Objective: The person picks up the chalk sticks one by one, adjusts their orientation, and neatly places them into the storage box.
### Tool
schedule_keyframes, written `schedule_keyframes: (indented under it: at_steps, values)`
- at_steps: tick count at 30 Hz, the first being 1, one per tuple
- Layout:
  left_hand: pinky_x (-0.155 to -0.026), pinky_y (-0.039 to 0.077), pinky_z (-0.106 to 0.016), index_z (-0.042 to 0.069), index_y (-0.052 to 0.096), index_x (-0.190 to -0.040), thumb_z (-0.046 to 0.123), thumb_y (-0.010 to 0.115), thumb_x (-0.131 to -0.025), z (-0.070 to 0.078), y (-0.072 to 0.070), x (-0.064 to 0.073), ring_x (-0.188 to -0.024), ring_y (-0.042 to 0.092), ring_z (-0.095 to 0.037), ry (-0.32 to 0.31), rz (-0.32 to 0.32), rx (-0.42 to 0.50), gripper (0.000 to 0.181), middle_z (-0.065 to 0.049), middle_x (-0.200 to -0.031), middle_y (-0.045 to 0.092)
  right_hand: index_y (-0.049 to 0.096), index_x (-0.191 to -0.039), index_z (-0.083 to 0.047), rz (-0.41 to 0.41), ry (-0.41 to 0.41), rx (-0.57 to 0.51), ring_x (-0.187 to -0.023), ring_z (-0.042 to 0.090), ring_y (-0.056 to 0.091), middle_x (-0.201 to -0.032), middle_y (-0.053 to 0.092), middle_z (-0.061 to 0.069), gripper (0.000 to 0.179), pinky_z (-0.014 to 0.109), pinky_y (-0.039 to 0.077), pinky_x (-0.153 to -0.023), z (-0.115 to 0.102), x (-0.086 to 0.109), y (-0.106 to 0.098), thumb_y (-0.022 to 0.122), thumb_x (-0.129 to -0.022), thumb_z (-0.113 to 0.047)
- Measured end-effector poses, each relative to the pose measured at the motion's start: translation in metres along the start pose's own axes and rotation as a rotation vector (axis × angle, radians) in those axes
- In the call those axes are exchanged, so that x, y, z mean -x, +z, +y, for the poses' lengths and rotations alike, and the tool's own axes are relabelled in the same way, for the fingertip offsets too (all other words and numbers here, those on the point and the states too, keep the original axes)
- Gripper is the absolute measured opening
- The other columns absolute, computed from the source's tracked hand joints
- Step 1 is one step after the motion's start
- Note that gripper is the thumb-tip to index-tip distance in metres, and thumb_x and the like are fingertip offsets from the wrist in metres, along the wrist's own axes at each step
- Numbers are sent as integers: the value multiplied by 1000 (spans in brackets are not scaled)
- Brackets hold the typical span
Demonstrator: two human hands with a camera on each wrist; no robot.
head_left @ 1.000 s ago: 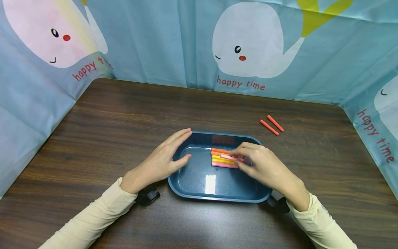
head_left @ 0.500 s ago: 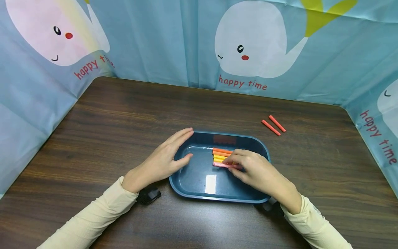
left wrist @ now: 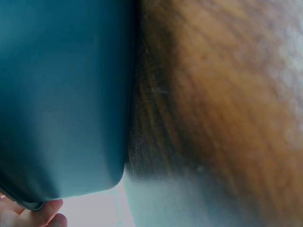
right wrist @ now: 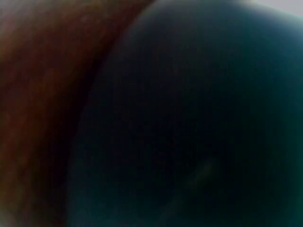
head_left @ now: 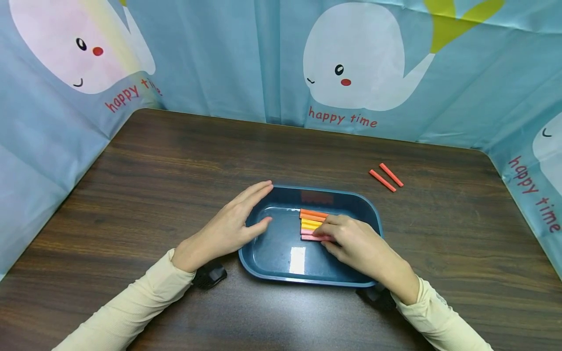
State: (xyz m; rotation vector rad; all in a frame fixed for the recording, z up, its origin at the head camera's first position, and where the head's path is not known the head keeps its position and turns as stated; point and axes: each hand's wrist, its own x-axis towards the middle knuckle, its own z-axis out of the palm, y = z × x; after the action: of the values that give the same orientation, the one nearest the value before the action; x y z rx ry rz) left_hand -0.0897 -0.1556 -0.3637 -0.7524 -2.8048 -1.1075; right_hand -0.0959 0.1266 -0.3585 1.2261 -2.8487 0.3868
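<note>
In the head view a dark blue tray (head_left: 307, 282) holds a row of short coloured sticks lying side by side: orange (head_left: 312, 212), yellow (head_left: 310, 224) and pink. At the near side of this row, my right hand (head_left: 357, 247) pinches a pale pink stick (head_left: 311, 238) between thumb and fingers; the stick's right end is hidden by the hand. My left hand (head_left: 224, 229) lies along the tray's left rim, fingers extended and thumb over the inside. In the left wrist view its fingertips (left wrist: 45, 213) show at the rim, past the tray's outer wall (left wrist: 66, 104).
Two red sticks (head_left: 386, 178) lie on the dark wooden table (head_left: 197, 146) behind the tray, to the right. A blue curtain (head_left: 228, 58) with whale prints borders the table's back and sides. The right wrist view is dark and blurred.
My right hand has brought the pale pink stick from above the row down to its near side, beside the other pink one. The left hand stays at the rim.
</note>
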Motion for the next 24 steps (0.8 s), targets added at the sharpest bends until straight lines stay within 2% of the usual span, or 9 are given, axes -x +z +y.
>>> schedule_keyframes:
  at_steps: [12, 24]
  values:
    - [-114, 38, -53, 2, 39, -151, 18, 68, -93, -1, 2, 0, -144, 39, -30, -13, -4, 0, 67, -14, -159, 35, 77, -101, -17, 10, 1, 16, -86, 12, 67, -98, 71, -4, 19, 35, 58, -76, -1, 1, 1, 80, -82, -14]
    - [-114, 37, -53, 1, 39, -150, 17, 69, -92, -1, 2, -1, -144, 39, -30, -22, -5, 7, 67, -14, -159, 35, 77, -104, -17, -17, 11, 19, -87, 11, 67, -99, 71, -5, 20, 34, 58, -79, -2, 0, -1, 79, -84, -16]
